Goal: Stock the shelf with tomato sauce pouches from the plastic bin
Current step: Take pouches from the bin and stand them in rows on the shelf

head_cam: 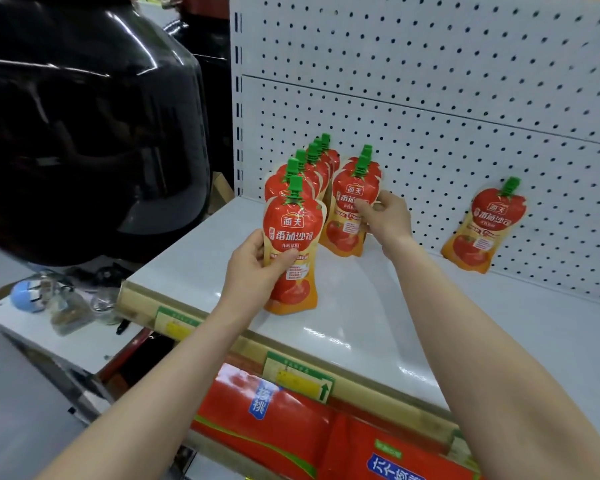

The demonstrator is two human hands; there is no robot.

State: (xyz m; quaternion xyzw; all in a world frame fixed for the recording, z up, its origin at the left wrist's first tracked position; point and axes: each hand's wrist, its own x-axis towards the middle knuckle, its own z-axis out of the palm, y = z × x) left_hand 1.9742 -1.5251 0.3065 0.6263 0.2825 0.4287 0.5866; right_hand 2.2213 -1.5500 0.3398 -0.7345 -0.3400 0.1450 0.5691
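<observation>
Left hand (pixel 257 268), right hand (pixel 388 220) hold pouches (pixel 291 230) upright on white shelf (pixel 361 306), pegboard (pixel 430 98) behind.

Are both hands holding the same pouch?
No, the left hand grips the left row's front pouch, while the right hand holds the next row's front pouch.

We log each pouch (pixel 293 237) as red above, orange-yellow below, green cap, white lettering, tomato print; shelf (pixel 361 306) white, glossy; back panel (pixel 430 98) white with a regular grid of dark holes; edge strip (pixel 136 301) tan, tags (pixel 297 382) green and yellow; cartons (pixel 291 431) beneath red with blue labels; bulky object (pixel 84 133) at left black.
</observation>
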